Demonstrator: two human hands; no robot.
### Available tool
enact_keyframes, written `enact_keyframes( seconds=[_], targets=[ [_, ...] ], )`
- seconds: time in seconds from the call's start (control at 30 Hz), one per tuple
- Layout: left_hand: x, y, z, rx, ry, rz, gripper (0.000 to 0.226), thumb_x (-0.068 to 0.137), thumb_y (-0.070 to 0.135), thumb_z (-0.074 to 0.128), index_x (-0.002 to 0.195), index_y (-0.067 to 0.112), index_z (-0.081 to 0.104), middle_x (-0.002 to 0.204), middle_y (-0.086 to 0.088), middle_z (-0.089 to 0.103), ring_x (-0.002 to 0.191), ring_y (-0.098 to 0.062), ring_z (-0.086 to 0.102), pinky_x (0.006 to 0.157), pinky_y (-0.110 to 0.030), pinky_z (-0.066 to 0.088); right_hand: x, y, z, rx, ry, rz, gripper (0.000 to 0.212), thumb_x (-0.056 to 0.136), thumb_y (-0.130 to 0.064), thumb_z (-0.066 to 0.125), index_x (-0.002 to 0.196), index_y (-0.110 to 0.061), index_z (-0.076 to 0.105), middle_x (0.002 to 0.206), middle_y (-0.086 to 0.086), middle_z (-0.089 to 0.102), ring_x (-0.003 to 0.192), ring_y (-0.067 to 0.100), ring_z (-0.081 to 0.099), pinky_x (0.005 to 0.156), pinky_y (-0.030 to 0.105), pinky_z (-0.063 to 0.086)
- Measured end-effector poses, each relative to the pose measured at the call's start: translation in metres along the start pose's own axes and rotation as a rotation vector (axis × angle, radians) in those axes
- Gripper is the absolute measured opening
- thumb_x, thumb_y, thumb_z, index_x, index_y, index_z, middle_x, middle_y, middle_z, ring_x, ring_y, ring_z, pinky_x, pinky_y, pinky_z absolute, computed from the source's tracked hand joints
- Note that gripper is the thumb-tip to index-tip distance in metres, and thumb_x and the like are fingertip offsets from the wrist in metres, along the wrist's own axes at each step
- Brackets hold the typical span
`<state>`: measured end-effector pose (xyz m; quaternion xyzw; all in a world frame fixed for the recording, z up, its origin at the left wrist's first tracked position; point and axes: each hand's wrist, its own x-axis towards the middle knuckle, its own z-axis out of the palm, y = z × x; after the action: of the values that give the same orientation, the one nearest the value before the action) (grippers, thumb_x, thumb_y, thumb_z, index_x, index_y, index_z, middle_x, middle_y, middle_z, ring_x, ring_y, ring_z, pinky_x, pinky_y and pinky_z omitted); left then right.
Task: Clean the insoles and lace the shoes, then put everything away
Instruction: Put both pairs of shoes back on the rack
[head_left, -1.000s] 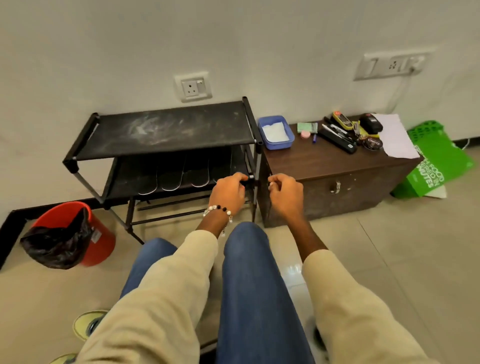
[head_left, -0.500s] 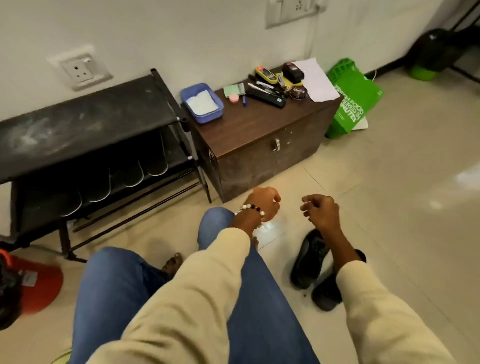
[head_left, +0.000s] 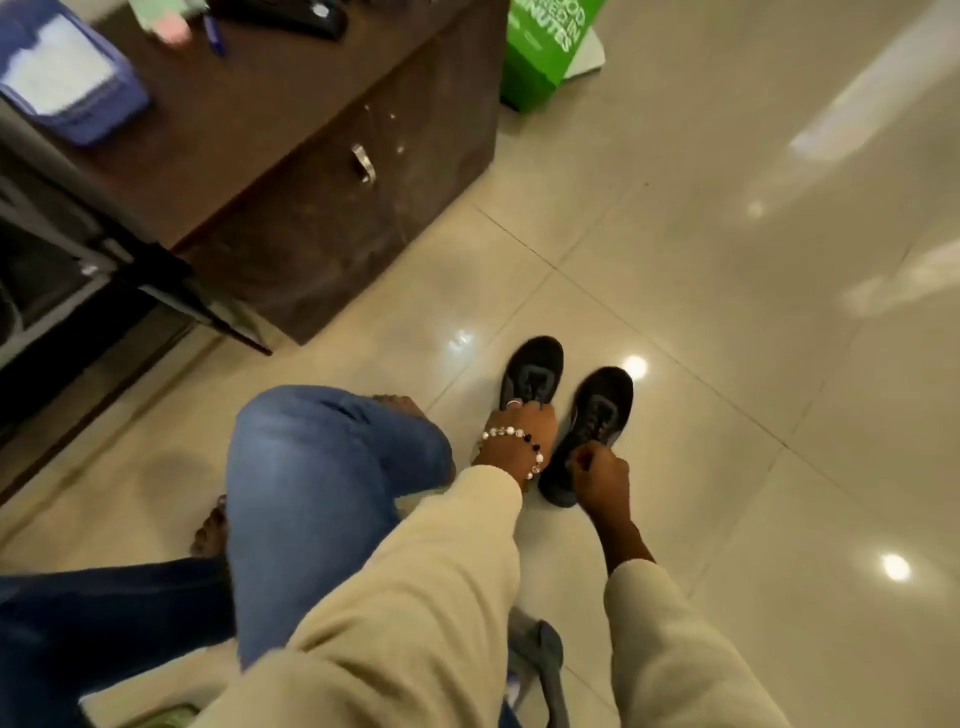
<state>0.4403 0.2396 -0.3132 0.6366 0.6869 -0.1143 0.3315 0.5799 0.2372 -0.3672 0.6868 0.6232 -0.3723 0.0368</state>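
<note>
Two black shoes stand side by side on the tiled floor, toes pointing away from me. My left hand (head_left: 519, 431), with a bead bracelet on the wrist, curls its fingers into the collar of the left shoe (head_left: 536, 364). My right hand (head_left: 597, 478) grips the heel end of the right shoe (head_left: 605, 397). Both shoes still touch the floor. Their laces and insoles are too dark to make out.
A brown wooden chest (head_left: 311, 218) stands at the upper left with a blue tray (head_left: 67, 83) and small items on top. The black shoe rack (head_left: 130, 270) is at the far left. A green bag (head_left: 545, 47) leans behind the chest. My knee (head_left: 322, 467) is beside the shoes.
My view has swung down and right from the rack to the floor. Both hands dropped from mid-air onto the two black shoes and now grip them.
</note>
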Motion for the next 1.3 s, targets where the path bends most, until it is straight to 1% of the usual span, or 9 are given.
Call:
enact_keyframes(
  seconds=[0.17, 0.33, 0.47, 0.57, 0.73, 0.93, 1.13, 1.23, 1.3],
  targets=[
    [0.033, -0.006, 0.055, 0.044, -0.108, 0.041, 0.044, 0.092, 0.014, 0.052, 0.135, 0.01, 0.041, 0.134, -0.011, 0.046, 0.124, -0.032, 0.042, 0.099, -0.045, 0.04, 0.016, 0.028, 0.04, -0.088, -0.125, 0.04, 0.026, 0.083, -0.013, 0.064, 0.107, -0.005, 0.058, 0.105, 0.015, 0.063, 0.095, 0.032, 0.058, 0.071, 0.03, 0.044],
    [0.047, -0.022, 0.102, 0.041, -0.27, 0.057, 0.057, 0.088, 0.012, 0.058, 0.141, 0.02, 0.037, 0.153, -0.005, 0.024, 0.137, -0.035, 0.024, 0.105, -0.05, 0.031, 0.044, 0.048, 0.072, -0.235, -0.261, -0.005, 0.028, 0.08, -0.012, 0.064, 0.107, -0.01, 0.055, 0.121, 0.012, 0.054, 0.116, 0.035, 0.048, 0.082, 0.034, 0.042],
    [0.063, -0.031, 0.118, 0.17, -0.413, 0.055, 0.047, 0.091, 0.025, 0.059, 0.137, 0.029, 0.05, 0.161, 0.002, 0.001, 0.144, -0.035, 0.009, 0.111, -0.052, 0.022, 0.058, 0.053, 0.087, -0.466, -0.524, 0.068, 0.036, 0.087, -0.02, 0.065, 0.122, -0.022, 0.058, 0.156, 0.009, 0.013, 0.143, 0.037, 0.005, 0.108, 0.05, 0.029],
    [0.073, -0.041, 0.121, 0.159, -0.459, 0.012, 0.044, 0.097, 0.025, 0.048, 0.141, 0.029, 0.045, 0.161, 0.002, 0.004, 0.144, -0.033, 0.01, 0.112, -0.052, 0.021, 0.064, 0.059, 0.097, -0.527, -0.553, 0.073, 0.045, 0.087, -0.02, 0.063, 0.13, -0.015, 0.051, 0.152, 0.013, 0.021, 0.141, 0.038, 0.012, 0.107, 0.047, 0.032],
    [0.085, -0.041, 0.117, 0.151, -0.382, 0.045, 0.038, 0.097, 0.015, 0.049, 0.135, 0.013, 0.052, 0.154, -0.007, 0.022, 0.141, -0.033, 0.019, 0.111, -0.044, 0.027, 0.073, 0.059, 0.109, -0.571, -0.422, -0.006, 0.032, 0.083, -0.01, 0.059, 0.115, -0.006, 0.059, 0.128, 0.017, 0.05, 0.12, 0.037, 0.038, 0.095, 0.034, 0.038],
    [0.094, -0.036, 0.096, 0.2, -0.157, 0.152, 0.032, 0.095, 0.014, 0.053, 0.125, 0.011, 0.06, 0.135, -0.01, 0.046, 0.124, -0.031, 0.042, 0.093, -0.039, 0.044, 0.067, 0.032, 0.087, -0.522, -0.018, 0.003, 0.031, 0.08, -0.005, 0.069, 0.108, 0.001, 0.058, 0.107, 0.021, 0.06, 0.101, 0.039, 0.052, 0.078, 0.042, 0.047],
    [0.078, -0.029, 0.039, 0.138, 0.058, 0.184, 0.047, 0.094, 0.014, 0.055, 0.137, 0.008, 0.038, 0.132, -0.016, 0.048, 0.126, -0.033, 0.04, 0.092, -0.042, 0.049, 0.061, -0.003, 0.032, -0.336, -0.021, 0.018, 0.07, 0.072, -0.029, 0.079, 0.124, -0.012, 0.036, 0.118, 0.008, 0.055, 0.112, 0.03, 0.046, 0.089, 0.052, 0.043],
    [0.058, -0.023, 0.004, 0.074, 0.022, 0.121, 0.066, 0.091, 0.017, 0.06, 0.145, 0.01, 0.023, 0.133, -0.018, 0.049, 0.127, -0.035, 0.039, 0.093, -0.046, 0.047, 0.053, -0.02, 0.013, -0.273, 0.008, -0.039, 0.066, 0.073, -0.025, 0.078, 0.123, -0.011, 0.038, 0.118, 0.011, 0.055, 0.111, 0.031, 0.047, 0.087, 0.054, 0.048],
    [0.042, -0.024, -0.017, 0.053, 0.075, 0.045, 0.063, 0.092, 0.017, 0.057, 0.145, 0.009, 0.023, 0.133, -0.018, 0.05, 0.128, -0.035, 0.038, 0.095, -0.046, 0.045, 0.045, -0.036, 0.002, -0.28, 0.061, -0.133, 0.049, 0.078, -0.022, 0.073, 0.117, -0.008, 0.047, 0.112, 0.013, 0.057, 0.107, 0.031, 0.049, 0.082, 0.048, 0.052]
  ],
)
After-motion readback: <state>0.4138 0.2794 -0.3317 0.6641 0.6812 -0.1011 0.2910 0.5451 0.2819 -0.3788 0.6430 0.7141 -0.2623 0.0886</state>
